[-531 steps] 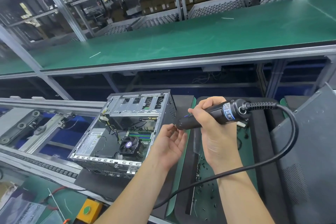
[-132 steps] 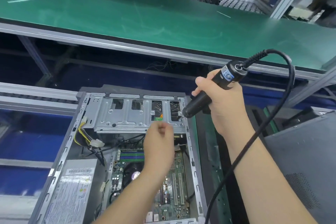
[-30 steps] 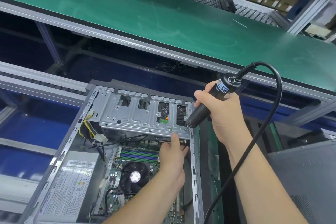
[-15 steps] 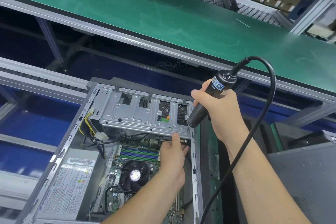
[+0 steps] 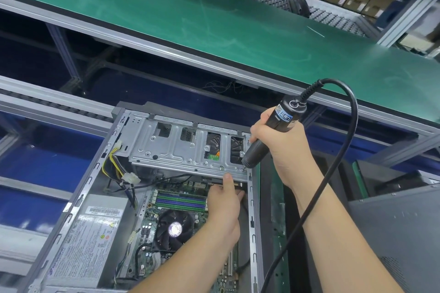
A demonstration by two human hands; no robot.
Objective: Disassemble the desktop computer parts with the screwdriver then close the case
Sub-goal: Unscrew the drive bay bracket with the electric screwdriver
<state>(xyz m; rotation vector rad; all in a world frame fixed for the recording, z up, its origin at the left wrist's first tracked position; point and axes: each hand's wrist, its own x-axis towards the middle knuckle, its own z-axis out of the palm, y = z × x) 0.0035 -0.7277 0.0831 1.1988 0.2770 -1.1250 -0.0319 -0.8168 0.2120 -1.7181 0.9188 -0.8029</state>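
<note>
An open desktop computer case (image 5: 78, 197) lies on its side in front of me. A silver metal drive cage (image 5: 181, 147) spans its far end. My right hand (image 5: 283, 150) grips a black corded electric screwdriver (image 5: 269, 135), its tip set on a screw at the cage's front right corner. My left hand (image 5: 223, 207) reaches under the cage's front edge, thumb on top of the edge, fingers hidden beneath it. Below the cage lie the motherboard with its memory sticks (image 5: 181, 200) and CPU fan (image 5: 175, 228). The power supply (image 5: 85, 245) sits at the left.
A dark grey side panel (image 5: 400, 240) lies at the right. The screwdriver's black cable (image 5: 342, 169) loops over my right forearm. A green conveyor belt (image 5: 214, 21) runs across behind the case, with metal rails at the left and stacked brown boxes beyond.
Over the last second my right hand has held the screwdriver tip at the cage's corner screw and my left hand has stayed under the cage edge. The view has shifted slightly.
</note>
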